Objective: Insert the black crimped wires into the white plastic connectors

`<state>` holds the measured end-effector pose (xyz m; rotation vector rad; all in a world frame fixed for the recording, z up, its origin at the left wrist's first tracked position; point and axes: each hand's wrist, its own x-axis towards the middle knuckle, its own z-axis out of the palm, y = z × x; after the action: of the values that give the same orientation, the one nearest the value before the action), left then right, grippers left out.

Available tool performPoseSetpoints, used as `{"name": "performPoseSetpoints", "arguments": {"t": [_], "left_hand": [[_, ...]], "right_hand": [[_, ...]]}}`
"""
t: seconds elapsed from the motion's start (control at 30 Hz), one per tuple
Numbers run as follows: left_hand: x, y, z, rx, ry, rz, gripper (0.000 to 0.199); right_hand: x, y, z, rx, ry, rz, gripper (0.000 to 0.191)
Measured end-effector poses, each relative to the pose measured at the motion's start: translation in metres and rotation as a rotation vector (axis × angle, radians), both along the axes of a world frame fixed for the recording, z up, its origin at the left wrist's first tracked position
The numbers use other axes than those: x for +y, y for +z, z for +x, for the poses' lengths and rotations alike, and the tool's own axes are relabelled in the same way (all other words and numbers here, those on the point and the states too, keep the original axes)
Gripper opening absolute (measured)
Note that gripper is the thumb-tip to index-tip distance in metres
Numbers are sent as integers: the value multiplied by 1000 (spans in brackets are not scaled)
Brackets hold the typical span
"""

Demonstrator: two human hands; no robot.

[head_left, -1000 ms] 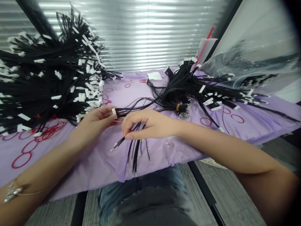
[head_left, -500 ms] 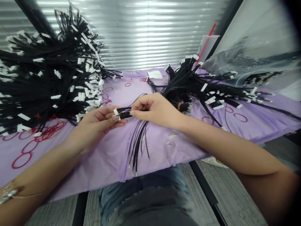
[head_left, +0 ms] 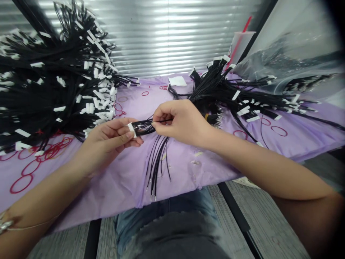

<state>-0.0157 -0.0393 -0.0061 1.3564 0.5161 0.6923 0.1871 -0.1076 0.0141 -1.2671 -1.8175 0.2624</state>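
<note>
Between the thumb and fingers of my left hand (head_left: 114, 138) is a white connector (head_left: 132, 130), gripped at its edge. Several black wires (head_left: 144, 127) run from it to the right, toward my other hand. My right hand (head_left: 179, 120) pinches black wire just right of the connector, thumb and fingertips together; exactly which wire is in the pinch is hidden. Below that hand, loose black wires (head_left: 157, 165) with bare metal tips lie fanned over the purple cloth (head_left: 183, 169), pointing toward my lap.
A big heap of black wire harnesses (head_left: 54, 82) with white connectors fills the left. More harnesses (head_left: 212, 81) lie at the right, beside a clear plastic bag (head_left: 296, 72) and a cup (head_left: 238, 46) with a red straw. Red rubber bands (head_left: 55, 149) are scattered about.
The white connector has turned in my left hand and shows more of its length. My right hand has shifted slightly right and up, still pinching. The whole view has tilted a little.
</note>
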Motion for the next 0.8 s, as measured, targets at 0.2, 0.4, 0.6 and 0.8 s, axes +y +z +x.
{"name": "performPoseSetpoints", "arguments": {"t": [0.2,0.4,0.6,0.8], "left_hand": [[1,-1,0,8,-4,13,24],[1,-2,0,22,3,34,24],[2,-2,-1,33,12,39,24],[2,-1,-1,38,-7,48,24]], "right_hand": [[-2,2,-1,-76,-15,44,9],[-2,3,0,-113,4,71,8],[-4,4,-1,-128,7,55,8],[-5,5,-2,-157,13,24,10]]}}
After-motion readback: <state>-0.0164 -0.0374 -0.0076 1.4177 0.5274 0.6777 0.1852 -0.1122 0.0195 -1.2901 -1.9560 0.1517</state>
